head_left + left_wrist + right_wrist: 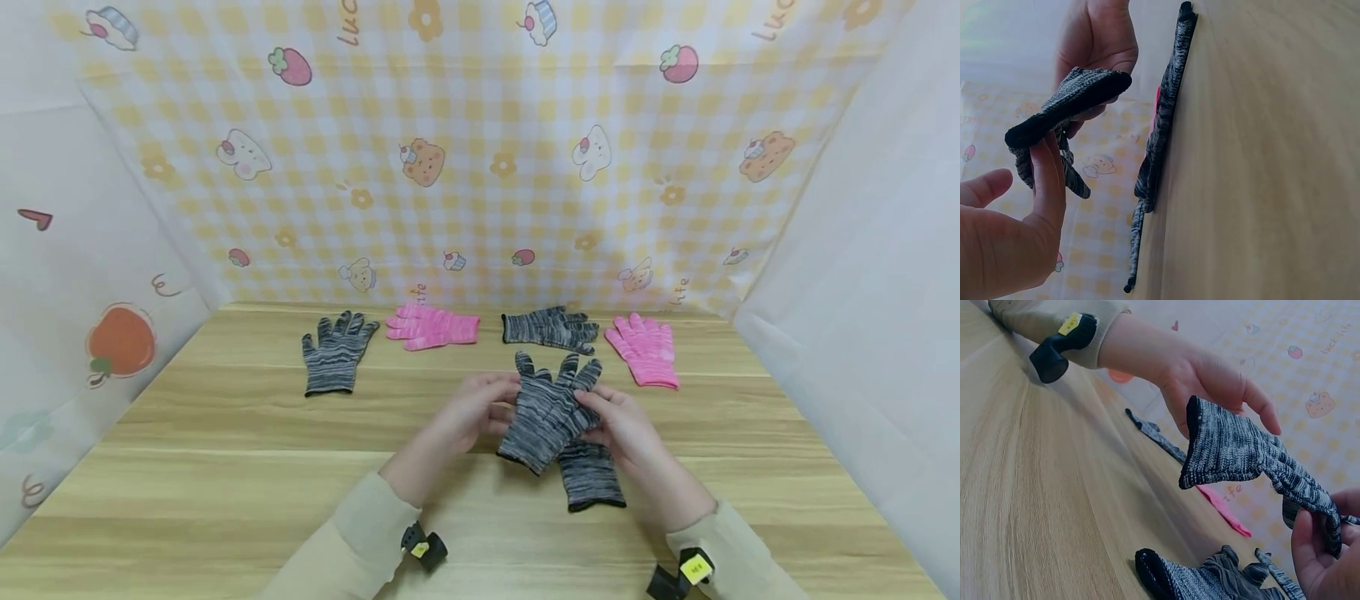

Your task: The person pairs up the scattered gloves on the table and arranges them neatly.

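A grey-and-black striped knit glove (545, 417) is held up above the table, its fingers toward the back. My right hand (632, 429) pinches it at the right-hand finger; the right wrist view shows the thumb and fingers around that end. My left hand (472, 414) is at the glove's other side. In the left wrist view, the left fingers (1048, 181) reach straight under the cuff while the thumb stands apart from the fabric. Beneath the held glove lies another grey glove (591, 479), partly covered from the head camera.
Along the back of the wooden table (247, 467) lie a grey glove (335, 357), a pink glove (433, 326), another grey glove (547, 327) and a second pink glove (647, 350). A checked cloth (480, 208) hangs behind, with pale side walls.
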A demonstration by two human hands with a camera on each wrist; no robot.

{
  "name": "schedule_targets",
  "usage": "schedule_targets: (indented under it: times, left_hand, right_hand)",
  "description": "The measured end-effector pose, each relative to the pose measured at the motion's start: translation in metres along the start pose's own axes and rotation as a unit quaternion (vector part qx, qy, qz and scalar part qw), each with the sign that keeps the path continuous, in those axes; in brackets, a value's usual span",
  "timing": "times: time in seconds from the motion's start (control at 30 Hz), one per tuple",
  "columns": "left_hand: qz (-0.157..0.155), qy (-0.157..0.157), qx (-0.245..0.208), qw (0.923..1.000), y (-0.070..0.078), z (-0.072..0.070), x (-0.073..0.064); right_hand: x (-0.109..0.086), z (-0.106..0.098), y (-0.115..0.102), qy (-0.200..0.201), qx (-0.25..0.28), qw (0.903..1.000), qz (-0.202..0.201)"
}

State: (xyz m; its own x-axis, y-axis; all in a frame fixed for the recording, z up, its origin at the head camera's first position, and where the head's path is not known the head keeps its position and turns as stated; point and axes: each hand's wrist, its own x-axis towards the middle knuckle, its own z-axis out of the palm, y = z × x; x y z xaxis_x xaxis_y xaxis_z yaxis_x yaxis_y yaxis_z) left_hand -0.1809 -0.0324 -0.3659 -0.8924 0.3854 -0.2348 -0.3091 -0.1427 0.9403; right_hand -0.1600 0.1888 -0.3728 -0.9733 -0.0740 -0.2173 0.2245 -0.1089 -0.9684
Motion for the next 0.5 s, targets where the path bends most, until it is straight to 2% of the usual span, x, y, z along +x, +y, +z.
schedule_targets:
  times: [0.3,0.5]
  left_hand:
    - [-0.012,0.004,0.003,0.9999,-0.0034,0.0010,0.0004]
    - [-0.026,0.008,0.006,0.9996,-0.0028,0.0007,0.0002]
  right_hand:
    - [-0.0048,-0.0032,0.0002,-0.002,-0.042,0.9991,-0.010]
    - [-0.0070,-0.0041,-0.0006,-0.011,-0.045,0.9988,-0.016]
